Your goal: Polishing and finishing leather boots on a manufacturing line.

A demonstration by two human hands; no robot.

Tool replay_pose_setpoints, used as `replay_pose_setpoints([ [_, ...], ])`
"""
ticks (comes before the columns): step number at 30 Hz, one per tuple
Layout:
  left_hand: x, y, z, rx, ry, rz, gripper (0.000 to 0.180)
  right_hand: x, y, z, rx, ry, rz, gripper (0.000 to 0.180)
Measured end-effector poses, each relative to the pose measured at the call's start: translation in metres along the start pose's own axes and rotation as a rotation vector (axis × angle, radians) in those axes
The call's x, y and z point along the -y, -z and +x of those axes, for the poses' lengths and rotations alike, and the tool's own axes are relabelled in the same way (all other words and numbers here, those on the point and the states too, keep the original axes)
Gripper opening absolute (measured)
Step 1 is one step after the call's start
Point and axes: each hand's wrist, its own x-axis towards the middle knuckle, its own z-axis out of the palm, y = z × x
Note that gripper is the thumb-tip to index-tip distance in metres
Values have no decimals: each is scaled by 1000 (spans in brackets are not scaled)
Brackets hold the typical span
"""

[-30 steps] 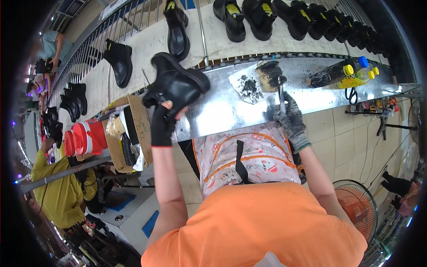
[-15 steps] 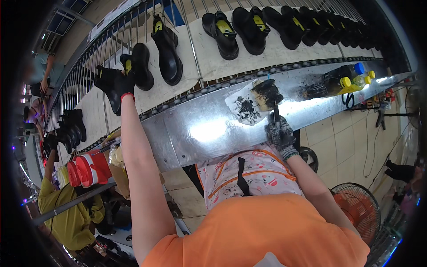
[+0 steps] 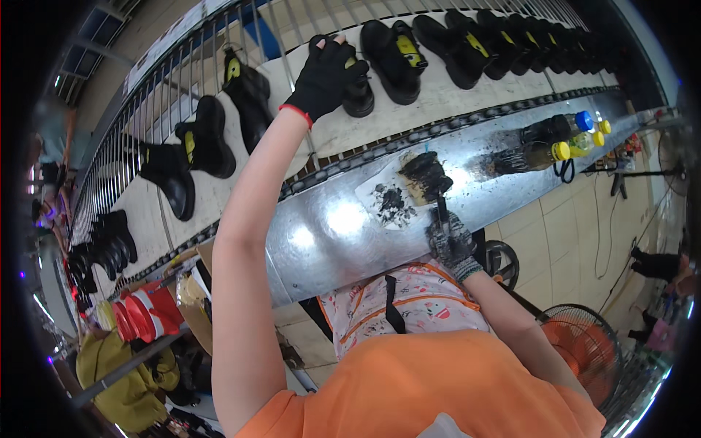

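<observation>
Up at the rack, my left hand (image 3: 327,79), in a black glove with bare fingertips, is closed over a black ankle boot (image 3: 358,101) with a yellow inside; the hand hides much of the boot. In a stained grey knit glove, my right hand (image 3: 451,242) grips the dark handle of a brush-like tool (image 3: 442,209) at the metal ledge. The tool's far end meets a tan, block-like pad (image 3: 418,191) smeared black. Beside the pad lies a white sheet (image 3: 371,191) with black smears.
Black boots stand in a row along the pale belt (image 3: 307,139), bordered by a chain (image 3: 380,150). Bottles with a blue cap (image 3: 583,120) and yellow caps (image 3: 560,150) lie on the metal ledge (image 3: 314,266). An orange fan (image 3: 584,343) stands at right; a person in yellow-green (image 3: 120,376) is at left.
My left hand has left a boot at the left and moved right onto another boot. The boots at the left have shifted down-left. My right hand stays at the handle.
</observation>
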Motion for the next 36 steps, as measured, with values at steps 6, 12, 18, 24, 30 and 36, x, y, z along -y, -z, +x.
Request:
replay_pose_setpoints([
  [6,22,-34,24,148,-33,29,40,32,14,3,47,-72,-27,37],
  [12,20,-4,-2,86,16,114,46,15,8,5,-2,55,-190,39],
  [18,-18,78,-20,85,443,-256,45,13,9,4,26,51,-133,42],
  [24,-84,180,-24,-229,834,-576,43,21,15,1,20,95,-152,44],
  [30,-133,233,-74,-338,1122,-861,43,33,17,-1,-8,88,-197,44],
  [36,-173,246,-107,-349,1214,-838,39,35,14,1,-18,85,-236,42],
])
